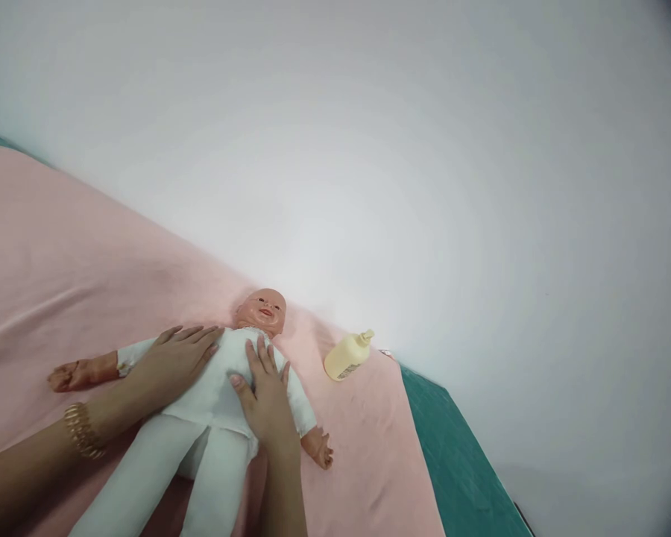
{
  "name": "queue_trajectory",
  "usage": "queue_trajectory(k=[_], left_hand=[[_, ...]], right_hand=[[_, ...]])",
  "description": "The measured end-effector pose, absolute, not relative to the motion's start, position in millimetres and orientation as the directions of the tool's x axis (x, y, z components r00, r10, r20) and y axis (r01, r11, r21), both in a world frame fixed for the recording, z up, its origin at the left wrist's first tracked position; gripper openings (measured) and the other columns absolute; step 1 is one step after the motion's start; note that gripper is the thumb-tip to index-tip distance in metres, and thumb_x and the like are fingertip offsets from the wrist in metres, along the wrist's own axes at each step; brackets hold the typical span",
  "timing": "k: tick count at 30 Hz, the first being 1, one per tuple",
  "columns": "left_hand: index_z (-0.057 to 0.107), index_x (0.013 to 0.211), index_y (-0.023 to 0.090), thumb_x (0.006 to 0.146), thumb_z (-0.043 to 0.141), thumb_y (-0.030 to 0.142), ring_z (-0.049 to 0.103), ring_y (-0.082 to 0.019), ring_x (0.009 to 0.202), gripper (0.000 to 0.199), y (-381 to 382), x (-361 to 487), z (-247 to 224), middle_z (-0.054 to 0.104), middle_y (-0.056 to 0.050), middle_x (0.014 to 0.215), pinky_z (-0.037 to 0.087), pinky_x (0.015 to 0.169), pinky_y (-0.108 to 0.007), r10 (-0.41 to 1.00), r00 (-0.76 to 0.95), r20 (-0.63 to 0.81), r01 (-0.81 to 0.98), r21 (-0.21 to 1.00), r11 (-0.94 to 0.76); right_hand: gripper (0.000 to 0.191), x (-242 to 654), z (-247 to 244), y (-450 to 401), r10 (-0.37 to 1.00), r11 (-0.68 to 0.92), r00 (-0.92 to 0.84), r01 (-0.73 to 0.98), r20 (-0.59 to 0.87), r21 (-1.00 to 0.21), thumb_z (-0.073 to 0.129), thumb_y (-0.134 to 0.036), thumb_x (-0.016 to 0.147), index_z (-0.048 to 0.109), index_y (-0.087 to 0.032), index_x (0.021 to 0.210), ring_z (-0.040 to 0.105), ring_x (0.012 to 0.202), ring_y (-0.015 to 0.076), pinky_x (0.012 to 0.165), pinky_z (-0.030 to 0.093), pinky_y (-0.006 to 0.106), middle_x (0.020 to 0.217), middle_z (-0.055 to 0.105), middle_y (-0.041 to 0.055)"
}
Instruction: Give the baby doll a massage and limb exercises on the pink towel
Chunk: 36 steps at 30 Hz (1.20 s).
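A baby doll [215,384] with a white cloth body lies on its back, its bald head toward the wall and its arms spread out. My left hand [182,363] rests on the doll's chest and shoulder at the left, fingers stretched out; a gold bracelet circles that wrist. On the other side of the chest lies my right hand [264,391], palm down with the fingers spread. Both hands touch the white cloth and hold nothing. To the right of the doll is a pale yellow pump bottle [347,356], apart from my hands.
Under the doll spreads a pink sheet [369,440] with some creases. A green surface [458,455] shows beyond the sheet's right edge. The white wall [397,186] rises right behind the doll's head and the bottle.
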<state>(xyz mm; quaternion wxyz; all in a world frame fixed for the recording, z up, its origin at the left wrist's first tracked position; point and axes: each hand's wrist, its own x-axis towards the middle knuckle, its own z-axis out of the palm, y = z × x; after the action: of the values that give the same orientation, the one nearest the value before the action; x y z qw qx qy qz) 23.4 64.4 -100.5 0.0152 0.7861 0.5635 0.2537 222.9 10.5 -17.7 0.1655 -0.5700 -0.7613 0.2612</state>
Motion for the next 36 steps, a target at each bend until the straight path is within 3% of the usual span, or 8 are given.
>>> queue_trajectory(k=[6, 14, 19, 24, 28, 32, 36], left_hand=[[0.062, 0.137, 0.01, 0.097, 0.02, 0.039, 0.059, -0.033, 0.125, 0.065, 63, 24, -100, 0.063, -0.013, 0.137, 0.041, 0.104, -0.055, 0.902, 0.216, 0.374, 0.87, 0.346, -0.351], [0.063, 0.135, 0.015, 0.096, 0.025, 0.043, 0.055, -0.033, 0.13, 0.061, 65, 23, -94, 0.063, -0.01, 0.137, 0.041, 0.11, -0.055, 0.916, 0.147, 0.372, 0.824, 0.466, -0.322], [0.066, 0.129, 0.018, 0.096, 0.04, 0.058, 0.055, -0.029, 0.131, 0.059, 60, 28, -83, 0.063, -0.009, 0.137, 0.043, 0.113, -0.044, 0.867, 0.246, 0.434, 0.615, 0.622, -0.485], [0.074, 0.117, 0.025, 0.095, 0.056, 0.044, 0.062, -0.022, 0.121, 0.035, 40, 39, -72, 0.072, -0.001, 0.122, 0.045, 0.112, -0.035, 0.745, 0.509, 0.431, 0.317, 0.711, -0.628], [0.079, 0.104, 0.034, 0.094, 0.058, 0.039, 0.071, -0.02, 0.103, 0.024, 29, 43, -67, 0.077, 0.004, 0.103, 0.043, 0.111, -0.032, 0.66, 0.658, 0.363, 0.247, 0.723, -0.645], [0.079, 0.107, 0.033, 0.094, 0.06, 0.041, 0.069, -0.02, 0.11, 0.024, 27, 44, -63, 0.076, 0.004, 0.11, 0.041, 0.113, -0.031, 0.64, 0.673, 0.371, 0.274, 0.679, -0.681], [0.077, 0.11, 0.032, 0.103, 0.043, 0.04, 0.066, -0.017, 0.117, 0.036, 29, 44, -66, 0.074, 0.002, 0.118, 0.038, 0.116, -0.032, 0.606, 0.658, 0.448, 0.357, 0.522, -0.774]], right_hand=[[0.073, 238, -15, 11, 0.97, 0.114, -0.212, 0.832, -0.122, -0.543, 0.036, -0.063, 0.1, 0.024, -0.022, 0.159, 0.012, 0.157, 0.0267, 0.122, -0.01, 0.062, 0.167, 0.019, 0.0036], [0.072, 254, -6, 8, 0.961, 0.012, -0.158, 0.845, -0.228, -0.534, 0.036, -0.063, 0.099, 0.025, -0.025, 0.159, 0.008, 0.158, 0.0283, 0.121, -0.013, 0.064, 0.167, 0.017, 0.0009], [0.072, 258, -7, 9, 0.956, 0.009, -0.165, 0.842, -0.242, -0.54, 0.035, -0.064, 0.099, 0.023, -0.027, 0.16, 0.006, 0.158, 0.0287, 0.121, -0.012, 0.064, 0.168, 0.015, 0.0008], [0.075, 257, -6, 6, 0.962, 0.039, -0.178, 0.839, -0.207, -0.543, 0.033, -0.068, 0.098, 0.026, -0.025, 0.159, 0.007, 0.157, 0.0308, 0.122, -0.007, 0.065, 0.167, 0.016, 0.0047], [0.074, 257, -4, 5, 0.961, 0.035, -0.178, 0.835, -0.21, -0.549, 0.032, -0.068, 0.098, 0.027, -0.025, 0.159, 0.008, 0.157, 0.0306, 0.122, -0.007, 0.066, 0.167, 0.018, 0.0043], [0.074, 257, -3, 7, 0.961, 0.036, -0.179, 0.835, -0.209, -0.549, 0.031, -0.067, 0.099, 0.028, -0.023, 0.159, 0.009, 0.157, 0.0303, 0.122, -0.007, 0.066, 0.167, 0.018, 0.0051], [0.074, 257, -5, 7, 0.96, 0.031, -0.177, 0.839, -0.218, -0.543, 0.03, -0.068, 0.098, 0.028, -0.025, 0.159, 0.008, 0.158, 0.0289, 0.122, -0.006, 0.065, 0.167, 0.018, 0.0047]])
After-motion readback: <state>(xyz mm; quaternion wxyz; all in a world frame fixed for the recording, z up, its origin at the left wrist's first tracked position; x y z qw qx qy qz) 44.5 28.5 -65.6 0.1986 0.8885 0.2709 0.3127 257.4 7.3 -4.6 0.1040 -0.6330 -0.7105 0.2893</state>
